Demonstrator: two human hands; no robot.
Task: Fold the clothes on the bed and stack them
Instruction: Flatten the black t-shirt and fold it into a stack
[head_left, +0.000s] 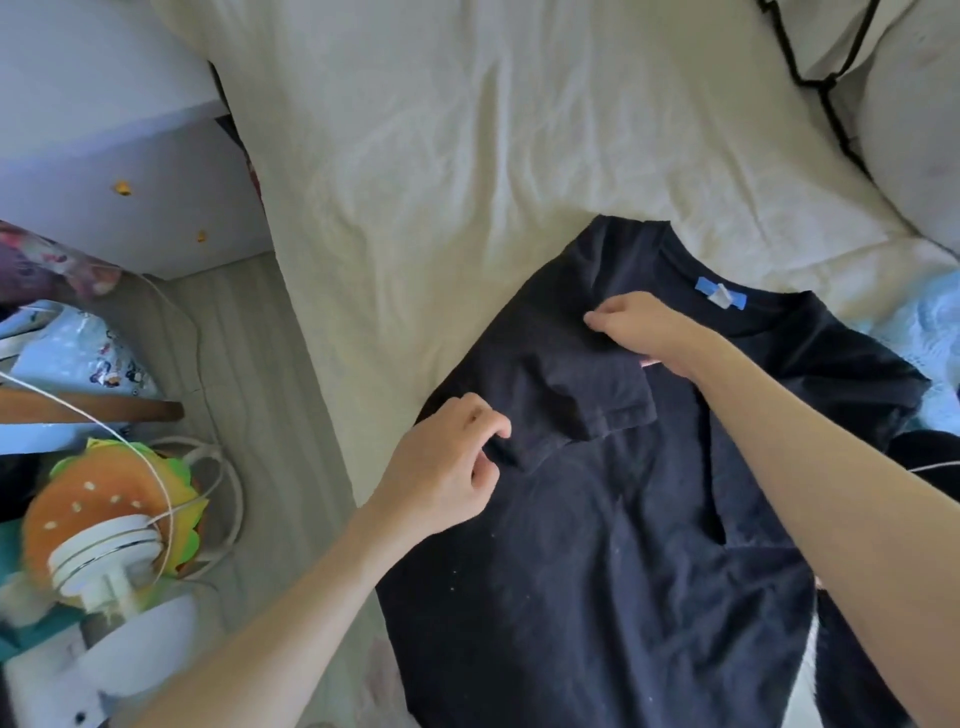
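**Black T-shirt, sleeve fold in hand: points of risk**

Black T-shirt (623, 519): lies flat on the cream bed sheet (441, 156), lower right of the frame, collar toward the top, blue neck label (721, 293) showing. Its left edge runs close to the side of the bed.

Sleeve (587, 400): folded inward across the chest, hem slanted, not yet lying square.

Left hand (441, 467): centre of the frame, fingers curled, fingertips pinching the lower corner of the sleeve fold.

Right hand (639, 327): just below the collar, fingers bunched and pinching cloth at the shoulder; the thumb is hidden, so its part in the grip cannot be told.

Risks, as judged:
- Uneven pull between the two pinches would likely skew the fold line and leave the sleeve creased.
- Letting go of one corner early may allow the sleeve to spring open.
- Dragging the cloth toward the left of the frame could slide the shirt off the bed onto the floor (249, 364).
- The right forearm lies over the body of the shirt; lifting it carelessly could rumple the cloth beneath.

Light blue cloth (914, 322): right edge of the frame, just beside the shirt; it could get caught in a later fold.
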